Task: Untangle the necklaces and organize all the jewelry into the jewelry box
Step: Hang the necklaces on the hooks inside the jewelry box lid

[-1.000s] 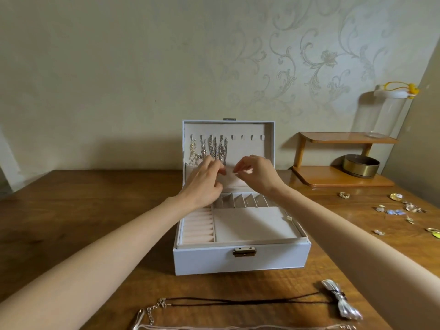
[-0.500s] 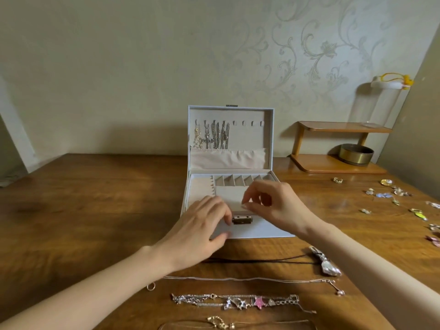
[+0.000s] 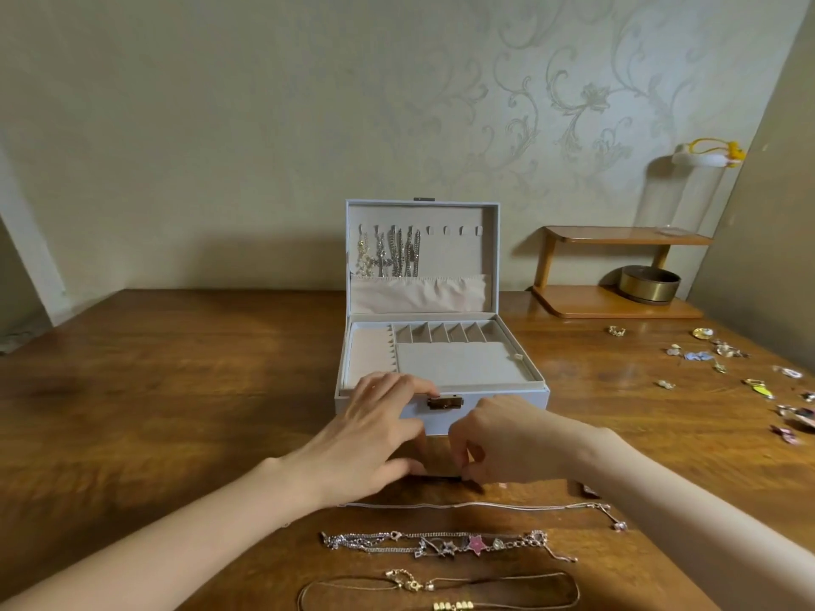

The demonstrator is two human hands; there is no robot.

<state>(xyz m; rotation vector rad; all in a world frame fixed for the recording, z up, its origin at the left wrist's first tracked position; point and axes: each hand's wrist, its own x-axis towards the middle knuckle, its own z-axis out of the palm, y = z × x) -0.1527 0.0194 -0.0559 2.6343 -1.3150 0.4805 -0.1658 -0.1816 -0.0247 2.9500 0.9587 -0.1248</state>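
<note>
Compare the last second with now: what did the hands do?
Both hands came down from the lid's hooks to the table before the jewelry box. The right hand now pinches the black cord; the left hand rests beside it, thumb at the cord. Box open, hung chains unchanged.

One jewelry box (image 3: 507, 407) stands open on the bench (image 3: 176, 390). Its lid has eight hooks: the left four or so carry hanging chains (image 3: 392, 258), and four are bare. The tray's back row has six small slots (image 3: 445, 332). Four necklaces lie in front:
- one dark cord (image 3: 441, 477)
- one thin silver chain (image 3: 476, 505)
- one charm chain (image 3: 441, 542) with a single pink star
- one gold-clasped cord (image 3: 441, 586)

Roughly a dozen small pieces (image 3: 723, 359) lie at the right, too blurred to count exactly. One two-tier shelf (image 3: 617, 235) holds one brass tin (image 3: 648, 284).
</note>
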